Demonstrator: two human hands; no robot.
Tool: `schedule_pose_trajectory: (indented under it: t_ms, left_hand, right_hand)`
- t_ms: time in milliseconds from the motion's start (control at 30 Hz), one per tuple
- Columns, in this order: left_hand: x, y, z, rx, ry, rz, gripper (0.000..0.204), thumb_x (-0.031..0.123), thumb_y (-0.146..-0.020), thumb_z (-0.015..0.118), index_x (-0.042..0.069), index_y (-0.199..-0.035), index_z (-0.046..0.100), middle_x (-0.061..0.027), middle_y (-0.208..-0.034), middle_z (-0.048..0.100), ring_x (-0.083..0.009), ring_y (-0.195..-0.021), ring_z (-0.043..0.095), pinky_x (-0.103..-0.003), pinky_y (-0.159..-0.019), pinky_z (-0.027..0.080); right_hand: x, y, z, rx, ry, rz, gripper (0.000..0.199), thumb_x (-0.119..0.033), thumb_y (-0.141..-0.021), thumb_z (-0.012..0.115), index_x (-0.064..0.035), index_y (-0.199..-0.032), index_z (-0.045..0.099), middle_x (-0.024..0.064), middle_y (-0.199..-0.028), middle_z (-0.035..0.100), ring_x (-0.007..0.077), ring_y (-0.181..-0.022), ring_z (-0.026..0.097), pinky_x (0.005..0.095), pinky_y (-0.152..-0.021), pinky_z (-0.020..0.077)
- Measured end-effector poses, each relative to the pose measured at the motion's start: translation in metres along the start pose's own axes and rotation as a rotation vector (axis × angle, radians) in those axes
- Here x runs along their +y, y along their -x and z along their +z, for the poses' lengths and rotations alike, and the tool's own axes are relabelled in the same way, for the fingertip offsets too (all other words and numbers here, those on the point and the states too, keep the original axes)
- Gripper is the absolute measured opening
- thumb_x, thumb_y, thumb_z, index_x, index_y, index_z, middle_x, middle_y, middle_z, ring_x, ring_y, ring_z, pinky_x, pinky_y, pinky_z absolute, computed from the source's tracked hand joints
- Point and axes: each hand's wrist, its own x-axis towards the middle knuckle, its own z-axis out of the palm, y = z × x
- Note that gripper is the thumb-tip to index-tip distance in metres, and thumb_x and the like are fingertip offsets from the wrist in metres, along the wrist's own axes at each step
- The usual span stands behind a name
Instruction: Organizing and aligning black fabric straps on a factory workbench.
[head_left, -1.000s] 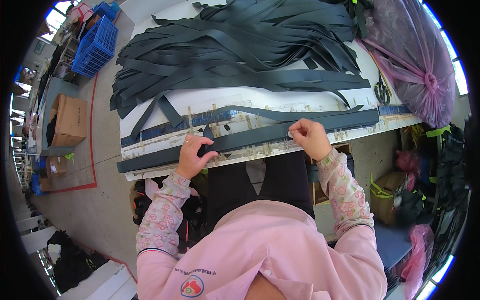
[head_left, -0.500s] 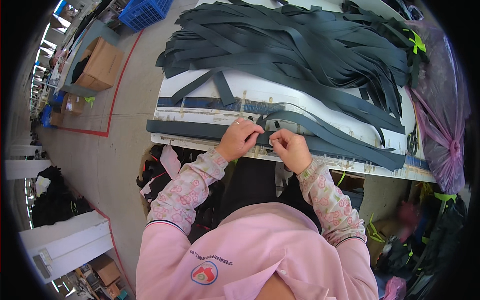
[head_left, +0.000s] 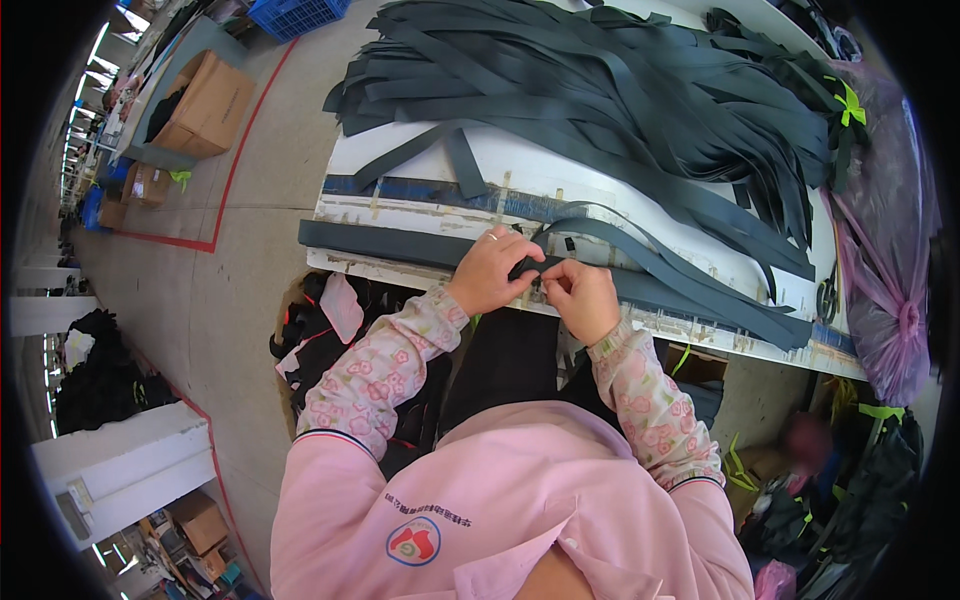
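Round badge point(head_left: 413, 541) and dark lettering point(head_left: 430, 507) on pink shirt point(head_left: 625, 530), near side of white table point(head_left: 530, 166). Cardboard box point(head_left: 217, 112) left of table, dark material point(head_left: 165, 115) inside; knotted pink bag point(head_left: 882, 245) at table's right. Curling left hand point(head_left: 493, 270), pinching right hand's point(head_left: 583, 298) fingertips, both at dark strap point(head_left: 390, 240) along table's front edge; cannot tell whether gripping it.

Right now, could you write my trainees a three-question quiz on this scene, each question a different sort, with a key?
1. True or false: the person's bare hands are at opposite ends of the white table.
2. What is heaped on it, beyond the hands? A) yellow bowls B) long, flat, dark grey-green strips C) red ropes
3. Fill in: the knotted, translucent pink plastic bag is by the table's ____ end.

Key: 1. False: left hand and right hand are close together. 2. B. 3. right.
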Motion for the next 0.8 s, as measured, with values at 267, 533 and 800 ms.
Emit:
schedule_pose_trajectory:
  t_ms: [267, 533, 800]
  left_hand:
    - [0.001, -0.001, -0.002, 0.003, -0.033, 0.023, 0.022, 0.012, -0.077, 0.075, 0.012, -0.096, 0.064, -0.0046, -0.093, 0.065, -0.0288, -0.088, 0.057, -0.040, -0.081, 0.046]
    - [0.004, -0.002, -0.006, -0.051, -0.034, -0.010, 0.036, 0.023, -0.070, 0.086, 0.010, -0.097, 0.065, -0.0070, -0.093, 0.066, -0.0301, -0.091, 0.058, -0.039, -0.081, 0.048]
    - [0.007, -0.002, -0.005, -0.050, -0.039, -0.020, 0.036, 0.022, -0.069, 0.087, 0.009, -0.096, 0.066, -0.0066, -0.093, 0.066, -0.0295, -0.091, 0.058, -0.038, -0.081, 0.048]
  right_hand:
    - [0.077, 0.032, -0.136, 0.125, -0.331, 0.248, 0.009, -0.004, -0.091, 0.065, 0.0031, -0.094, 0.069, 0.0037, -0.077, 0.067, 0.0083, -0.067, 0.062, 0.0237, -0.061, 0.0504]
    - [0.095, 0.056, -0.144, 0.157, -0.065, 0.166, 0.011, -0.011, -0.086, 0.068, -0.0012, -0.090, 0.071, 0.0091, -0.067, 0.065, 0.0150, -0.061, 0.062, 0.0302, -0.060, 0.0497]
    - [0.083, 0.055, -0.140, 0.185, 0.099, 0.105, 0.010, -0.010, -0.084, 0.067, -0.0026, -0.088, 0.072, 0.0125, -0.068, 0.068, 0.0219, -0.061, 0.067, 0.0333, -0.061, 0.0519]
